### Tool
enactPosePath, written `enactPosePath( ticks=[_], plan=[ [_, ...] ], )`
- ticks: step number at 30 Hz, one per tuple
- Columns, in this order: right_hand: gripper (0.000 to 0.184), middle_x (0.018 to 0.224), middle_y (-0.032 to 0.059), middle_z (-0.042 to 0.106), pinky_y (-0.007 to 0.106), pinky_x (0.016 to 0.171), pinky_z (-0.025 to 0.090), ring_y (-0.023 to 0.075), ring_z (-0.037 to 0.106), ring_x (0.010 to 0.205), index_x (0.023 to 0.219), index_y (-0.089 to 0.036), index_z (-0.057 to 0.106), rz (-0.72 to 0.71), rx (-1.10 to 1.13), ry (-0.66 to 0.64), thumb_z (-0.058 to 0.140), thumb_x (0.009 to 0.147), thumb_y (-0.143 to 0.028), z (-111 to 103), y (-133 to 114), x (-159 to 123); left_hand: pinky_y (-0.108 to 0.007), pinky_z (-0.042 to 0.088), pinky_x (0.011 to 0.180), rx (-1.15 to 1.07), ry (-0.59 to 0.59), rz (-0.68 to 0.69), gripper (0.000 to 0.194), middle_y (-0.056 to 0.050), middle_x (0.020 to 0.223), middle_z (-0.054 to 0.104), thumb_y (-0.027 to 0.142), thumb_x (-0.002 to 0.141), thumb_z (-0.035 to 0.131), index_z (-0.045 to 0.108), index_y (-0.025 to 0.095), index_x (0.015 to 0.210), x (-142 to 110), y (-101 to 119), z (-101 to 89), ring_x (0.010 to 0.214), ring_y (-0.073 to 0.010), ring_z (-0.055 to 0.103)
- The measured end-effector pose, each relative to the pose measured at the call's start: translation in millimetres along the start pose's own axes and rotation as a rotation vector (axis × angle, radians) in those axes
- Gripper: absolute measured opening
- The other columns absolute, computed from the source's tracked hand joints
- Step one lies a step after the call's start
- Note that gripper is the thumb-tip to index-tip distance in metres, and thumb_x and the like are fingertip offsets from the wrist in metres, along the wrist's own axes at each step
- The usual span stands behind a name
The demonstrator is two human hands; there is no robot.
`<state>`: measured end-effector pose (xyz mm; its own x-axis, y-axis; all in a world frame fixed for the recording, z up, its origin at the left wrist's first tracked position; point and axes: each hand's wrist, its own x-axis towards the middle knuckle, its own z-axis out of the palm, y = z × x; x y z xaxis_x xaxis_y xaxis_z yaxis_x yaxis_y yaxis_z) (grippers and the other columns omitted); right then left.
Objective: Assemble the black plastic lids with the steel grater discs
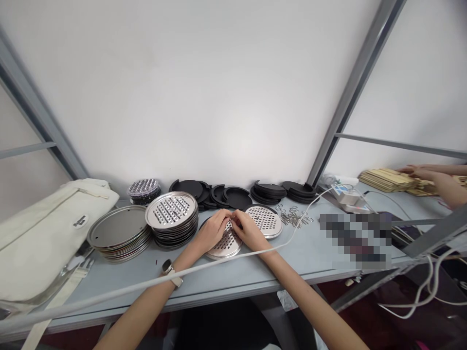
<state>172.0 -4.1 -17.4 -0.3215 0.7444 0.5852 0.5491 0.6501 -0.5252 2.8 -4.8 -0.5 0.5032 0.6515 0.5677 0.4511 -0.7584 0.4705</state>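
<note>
Over a round metal grater plate (225, 247), my left hand (216, 228) and my right hand (249, 229) meet at the fingertips. Both are closed in a pinch near the plate's far edge. Whatever is between the fingers is too small and covered to make out. Just right of my right hand, a second perforated grater plate (263, 221) rests against a black rim. Beyond it lies a loose heap of small bent wire hooks (294, 217). To the left of my left hand stands a tall stack of grater plates (172, 212).
Plain metal discs (118, 227) are stacked at left beside a cream bag (54, 238). Black round holders (237, 197) line the wall. A white cable (204, 265) crosses in front of my forearms. At far right, another person's hand (426, 172) touches wooden pieces (386, 180).
</note>
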Motion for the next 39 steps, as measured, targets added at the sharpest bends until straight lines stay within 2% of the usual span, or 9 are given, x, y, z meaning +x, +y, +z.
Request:
enactPosePath(
  ticks=[4,12,16,19,21,25,29,39],
  plan=[
    [0.010,0.075,0.0003,0.054,0.027,0.064,0.039,0.0168,0.052,0.070,0.080,-0.022,0.046,0.037,0.013,0.013,0.043,0.087,-0.016,0,0,-1,-0.030,0.043,0.086,0.004,0.000,0.006,0.019,-0.004,0.097,0.057,0.015,0.096,0.033,0.050,0.020,0.104,0,0,0.1,0.093,-0.0171,0.055],
    [0.014,0.058,-0.0029,0.053,0.024,0.052,0.035,0.0148,0.051,0.054,0.068,-0.023,0.043,0.227,0.006,0.132,0.048,0.081,-0.021,4,6,-2,-0.031,0.044,0.086,0.008,-0.056,0.045,0.017,-0.004,0.097,0.057,0.016,0.095,0.038,0.051,0.020,0.104,-1,7,-1.5,0.094,-0.0175,0.056],
    [0.014,0.057,-0.0039,0.052,0.024,0.053,0.035,0.0148,0.051,0.054,0.070,-0.023,0.042,0.200,0.031,0.085,0.048,0.082,-0.021,3,4,-2,-0.031,0.043,0.086,0.024,-0.041,0.038,0.016,-0.004,0.097,0.056,0.017,0.095,0.038,0.051,0.020,0.104,-1,7,-1.5,0.092,-0.0176,0.055],
    [0.003,0.059,-0.0050,0.050,0.024,0.054,0.036,0.0146,0.050,0.054,0.081,-0.023,0.046,0.180,0.050,0.042,0.047,0.084,-0.022,1,0,-2,-0.031,0.043,0.085,0.040,-0.022,0.027,0.015,-0.004,0.095,0.055,0.018,0.096,0.037,0.051,0.020,0.102,-1,5,-1.3,0.092,-0.0179,0.054],
    [0.006,0.065,-0.0043,0.051,0.025,0.057,0.037,0.0145,0.050,0.057,0.088,-0.022,0.047,0.142,0.054,0.033,0.047,0.083,-0.020,0,-2,-2,-0.030,0.042,0.085,0.048,-0.015,0.025,0.015,-0.003,0.094,0.054,0.017,0.096,0.037,0.051,0.020,0.101,0,4,-1.2,0.092,-0.0178,0.054],
    [0.008,0.075,-0.0011,0.050,0.025,0.062,0.038,0.0148,0.049,0.066,0.076,-0.022,0.045,0.049,0.020,0.036,0.046,0.081,-0.015,-2,-5,0,-0.030,0.042,0.086,0.054,-0.005,0.029,0.016,-0.003,0.094,0.054,0.015,0.096,0.036,0.050,0.020,0.100,0,4,-1.2,0.092,-0.0174,0.054],
    [0.013,0.071,-0.0018,0.048,0.025,0.061,0.037,0.0140,0.048,0.063,0.070,-0.022,0.043,0.062,0.034,0.065,0.047,0.081,-0.016,-3,-5,0,-0.030,0.043,0.087,0.057,0.005,0.035,0.015,-0.004,0.095,0.053,0.015,0.095,0.037,0.050,0.020,0.100,1,4,-1.5,0.092,-0.0172,0.054],
    [0.020,0.055,-0.0052,0.045,0.023,0.051,0.033,0.0112,0.042,0.053,0.063,-0.021,0.043,0.303,0.275,0.187,0.053,0.079,-0.028,-5,-6,3,-0.032,0.045,0.088,0.069,0.007,0.073,0.018,-0.005,0.099,0.053,0.014,0.095,0.036,0.050,0.020,0.105,-1,7,-2.2,0.096,-0.0178,0.056]
  ],
)
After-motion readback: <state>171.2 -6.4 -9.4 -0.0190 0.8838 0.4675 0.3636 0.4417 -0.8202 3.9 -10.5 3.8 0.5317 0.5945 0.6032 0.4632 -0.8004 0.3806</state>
